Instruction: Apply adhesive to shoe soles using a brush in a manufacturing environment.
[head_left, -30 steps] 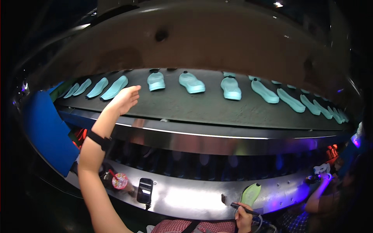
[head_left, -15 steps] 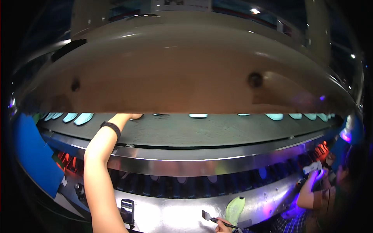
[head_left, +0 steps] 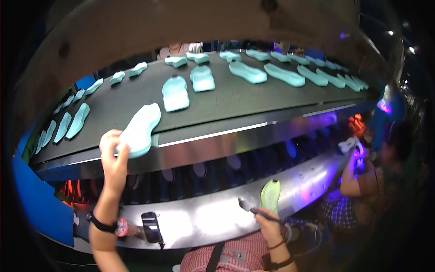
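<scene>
My left hand is closed on a pale blue shoe sole, gripping its near end. That sole is raised and tilted at the front edge of the dark conveyor belt. Low on the right, my right hand wraps around the dark handle of a brush, its bristles pointing left over the shiny metal ledge. Just beyond this hand a yellow-green shoe sole lies on the ledge. Two pale blue soles rest on the belt beyond the held one.
More pale blue soles line the belt in rows. A hood overhangs it. On the ledge lies a phone; a jar with a red-patterned top is beside my left wrist. At right, a co-worker handles a white shoe part under purple light.
My left hand has come back from under the hood with a pale blue sole. The view has shifted, showing more belt. The brush stays in my right hand.
</scene>
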The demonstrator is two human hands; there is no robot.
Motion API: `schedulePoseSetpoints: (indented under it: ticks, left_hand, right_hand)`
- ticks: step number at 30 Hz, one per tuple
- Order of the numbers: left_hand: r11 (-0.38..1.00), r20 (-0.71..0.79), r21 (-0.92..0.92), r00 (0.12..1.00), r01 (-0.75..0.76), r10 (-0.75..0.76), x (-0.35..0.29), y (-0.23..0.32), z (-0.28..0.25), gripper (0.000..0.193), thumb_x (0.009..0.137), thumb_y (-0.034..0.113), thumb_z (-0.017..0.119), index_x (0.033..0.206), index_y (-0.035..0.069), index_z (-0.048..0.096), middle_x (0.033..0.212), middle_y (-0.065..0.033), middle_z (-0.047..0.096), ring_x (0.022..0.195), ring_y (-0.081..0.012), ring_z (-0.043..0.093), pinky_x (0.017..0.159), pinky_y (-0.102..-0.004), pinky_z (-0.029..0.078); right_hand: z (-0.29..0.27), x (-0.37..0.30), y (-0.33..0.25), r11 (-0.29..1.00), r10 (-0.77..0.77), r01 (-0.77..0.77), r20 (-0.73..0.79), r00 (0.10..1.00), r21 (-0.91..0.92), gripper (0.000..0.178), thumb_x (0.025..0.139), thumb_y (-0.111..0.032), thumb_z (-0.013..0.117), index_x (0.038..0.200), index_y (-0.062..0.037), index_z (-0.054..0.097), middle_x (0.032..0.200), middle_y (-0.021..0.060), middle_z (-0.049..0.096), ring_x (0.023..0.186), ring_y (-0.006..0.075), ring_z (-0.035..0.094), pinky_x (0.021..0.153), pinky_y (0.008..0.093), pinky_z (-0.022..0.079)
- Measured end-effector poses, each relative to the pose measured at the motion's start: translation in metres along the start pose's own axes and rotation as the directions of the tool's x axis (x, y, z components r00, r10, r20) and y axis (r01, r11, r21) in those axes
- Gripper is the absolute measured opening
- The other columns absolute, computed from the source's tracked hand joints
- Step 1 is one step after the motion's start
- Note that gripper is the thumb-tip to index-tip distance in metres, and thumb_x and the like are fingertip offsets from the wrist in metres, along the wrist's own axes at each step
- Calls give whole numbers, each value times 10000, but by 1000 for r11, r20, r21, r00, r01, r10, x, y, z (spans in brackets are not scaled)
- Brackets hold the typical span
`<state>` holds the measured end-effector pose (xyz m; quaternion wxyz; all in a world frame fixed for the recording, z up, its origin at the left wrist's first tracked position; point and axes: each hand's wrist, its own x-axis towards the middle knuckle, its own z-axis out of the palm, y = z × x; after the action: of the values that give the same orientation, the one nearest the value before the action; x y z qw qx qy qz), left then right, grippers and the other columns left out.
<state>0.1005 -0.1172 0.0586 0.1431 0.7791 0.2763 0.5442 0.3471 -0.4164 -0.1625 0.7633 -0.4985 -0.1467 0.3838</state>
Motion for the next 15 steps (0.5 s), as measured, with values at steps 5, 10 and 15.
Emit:
schedulePoseSetpoints:
  ticks: [5, 10, 15]
  left_hand:
    - [170, 528, -741, 721, 649, -449, -87, 21, -12, 444, 809, 124, 448, 1226, 3, 356, 1184, -181, 459, 1072, -354, 479, 893, -460, 431]
    - [-317, 655, -755, 681, 574, -326, -187, -13, 5, 838, 728, 640, 437, 1282, 25, 308, 1177, -209, 453, 1015, -429, 487, 780, -622, 411]
    - [-488, 866, -463, 496, 740, -69, -251, -33, 58, 719, 720, 101, 581, 1333, 13, 216, 1197, -226, 452, 1042, -308, 523, 894, -416, 428]
  right_hand:
    - [21, -3, -17, 997, -60, 63, -54, 997, 52, 237, 736, 46, 553, 971, 45, 583, 950, 102, 602, 861, 161, 552, 796, 257, 415]
    - [34, -7, -28, 986, -53, 45, 50, 997, 158, 230, 740, 35, 560, 968, 61, 571, 966, 180, 597, 928, 230, 564, 885, 326, 405]
    - [54, -14, -23, 994, 23, -44, 206, 978, 97, 235, 724, 38, 565, 957, 61, 580, 1004, 204, 588, 955, 242, 563, 906, 343, 394]
